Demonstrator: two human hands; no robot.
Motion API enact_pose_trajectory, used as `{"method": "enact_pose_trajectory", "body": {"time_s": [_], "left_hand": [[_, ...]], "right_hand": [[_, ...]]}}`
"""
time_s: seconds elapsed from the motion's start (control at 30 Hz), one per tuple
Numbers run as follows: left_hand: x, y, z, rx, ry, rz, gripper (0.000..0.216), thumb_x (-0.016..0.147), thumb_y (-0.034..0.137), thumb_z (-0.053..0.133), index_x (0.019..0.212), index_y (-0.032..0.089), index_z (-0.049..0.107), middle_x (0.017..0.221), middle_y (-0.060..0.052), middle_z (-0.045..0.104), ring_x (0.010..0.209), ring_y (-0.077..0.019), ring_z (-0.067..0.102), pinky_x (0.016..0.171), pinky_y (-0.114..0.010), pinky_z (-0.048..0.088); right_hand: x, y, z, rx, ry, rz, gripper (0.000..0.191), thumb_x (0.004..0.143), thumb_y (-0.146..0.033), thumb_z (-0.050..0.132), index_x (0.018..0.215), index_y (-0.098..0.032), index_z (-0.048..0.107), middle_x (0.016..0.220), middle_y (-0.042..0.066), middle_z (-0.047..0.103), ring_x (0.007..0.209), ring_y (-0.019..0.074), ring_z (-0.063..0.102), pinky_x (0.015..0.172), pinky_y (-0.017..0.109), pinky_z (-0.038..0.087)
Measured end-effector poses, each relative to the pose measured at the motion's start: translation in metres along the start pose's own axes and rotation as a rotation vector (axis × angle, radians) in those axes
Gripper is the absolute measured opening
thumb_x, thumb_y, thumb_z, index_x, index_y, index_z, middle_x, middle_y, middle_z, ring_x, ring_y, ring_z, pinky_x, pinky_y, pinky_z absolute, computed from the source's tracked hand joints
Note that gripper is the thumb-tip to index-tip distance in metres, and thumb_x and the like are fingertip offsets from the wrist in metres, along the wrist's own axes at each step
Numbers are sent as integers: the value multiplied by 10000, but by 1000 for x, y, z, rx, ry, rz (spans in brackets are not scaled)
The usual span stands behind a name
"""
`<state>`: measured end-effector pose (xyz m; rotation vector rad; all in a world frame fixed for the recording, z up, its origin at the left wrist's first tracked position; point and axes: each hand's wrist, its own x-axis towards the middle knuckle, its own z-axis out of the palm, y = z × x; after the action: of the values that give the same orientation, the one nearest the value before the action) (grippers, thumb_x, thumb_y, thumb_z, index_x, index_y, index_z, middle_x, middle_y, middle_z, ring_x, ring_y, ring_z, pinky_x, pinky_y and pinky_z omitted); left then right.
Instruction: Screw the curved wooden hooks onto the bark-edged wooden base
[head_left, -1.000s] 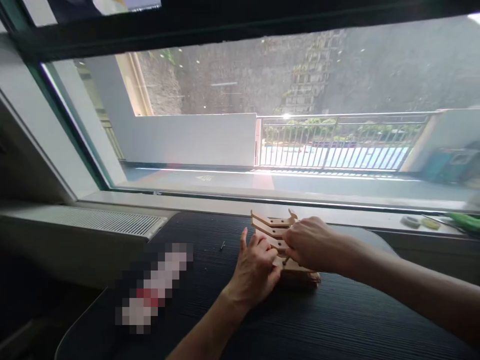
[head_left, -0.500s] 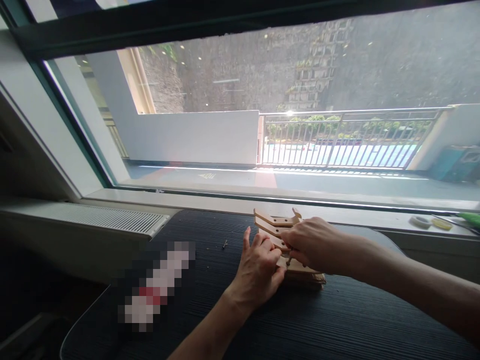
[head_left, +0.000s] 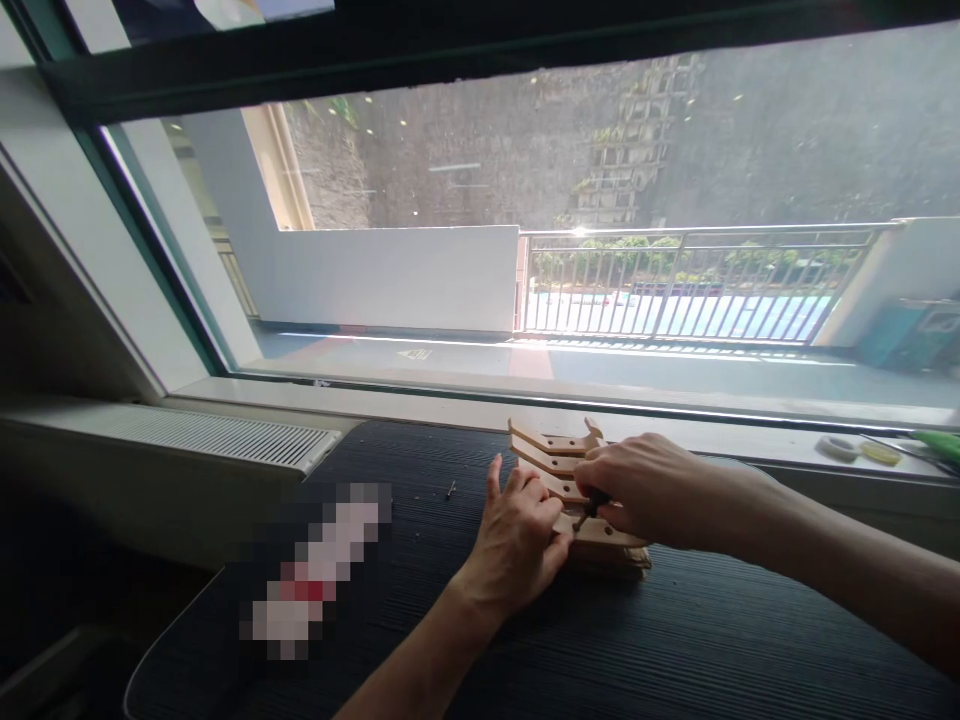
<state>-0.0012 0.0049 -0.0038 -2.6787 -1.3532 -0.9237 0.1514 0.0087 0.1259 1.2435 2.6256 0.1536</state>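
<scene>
the left hand [head_left: 517, 525] bends over the left end of the nearest slat [head_left: 616, 537] of a wooden rack [head_left: 561, 487], thumb and fingers drawn in, one finger raised. the right hand [head_left: 649, 487] is closed around a dark driver-like tool [head_left: 595, 502]; its tip meets that slat just beside the left thumb. caution: slanted pressure may drive the tip into the left hand; a slack left grip may let the rack turn or skid on the table [head_left: 360, 600]. whether the tip sits in a hole or on a screw cannot be told.

position: the rack lies between the hands, near the table's far edge. its farther slats extend past the left hand toward the windowsill [head_left: 420, 403].
</scene>
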Motion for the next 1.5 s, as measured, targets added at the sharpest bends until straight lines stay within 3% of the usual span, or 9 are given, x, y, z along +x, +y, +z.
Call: {"method": "enact_pose_trajectory", "body": {"time_s": [0.23,0.57,0.73,1.0,1.2,1.33,1.5], "left_hand": [[0,0,0,-5,-11,-9,121,798,296,582,895,228,607,984,-19,605,1129,-220,436,1123,-538,76],[2,1,-2,-6,-16,10,115,793,280,587,892,226,607,992,-23,606,1132,-225,437,1118,-562,78],[2,1,-3,4,-14,9,93,796,273,578,870,224,607,986,-24,603,1132,-224,439,1117,-559,89],[2,2,-3,5,-18,-8,113,811,293,560,886,224,610,971,-24,602,1121,-231,440,1114,-554,92],[2,1,-3,-4,-28,-6,129,802,302,579,901,225,607,1005,-25,606,1134,-231,433,1118,-552,86],[2,1,-2,-4,-28,0,103,797,271,576,883,227,611,1004,-23,610,1141,-225,435,1119,-558,71],[2,1,-2,-4,-16,10,128,782,257,590,905,235,619,976,-26,614,1125,-229,444,1113,-573,72]], "right_hand": [[3,0,12,17,78,-98,163,763,-95,535,728,-194,660,714,27,662,644,142,596,588,237,315],[5,9,15,30,85,62,324,861,-381,449,735,-180,670,653,71,658,653,193,628,593,268,376],[1,2,8,-9,63,81,130,775,-211,540,810,-168,658,779,82,692,697,198,646,565,249,365],[1,-3,11,34,81,-131,118,759,-120,558,744,-159,669,803,85,695,771,184,634,650,242,379],[6,3,20,37,136,17,179,811,-204,493,735,-169,651,683,68,668,649,175,625,593,255,359],[12,7,20,63,84,133,227,814,-257,461,710,-182,649,692,67,676,643,183,630,549,259,340],[9,3,11,40,89,106,189,797,-286,501,825,-173,649,744,80,681,725,211,639,595,275,360]]}}
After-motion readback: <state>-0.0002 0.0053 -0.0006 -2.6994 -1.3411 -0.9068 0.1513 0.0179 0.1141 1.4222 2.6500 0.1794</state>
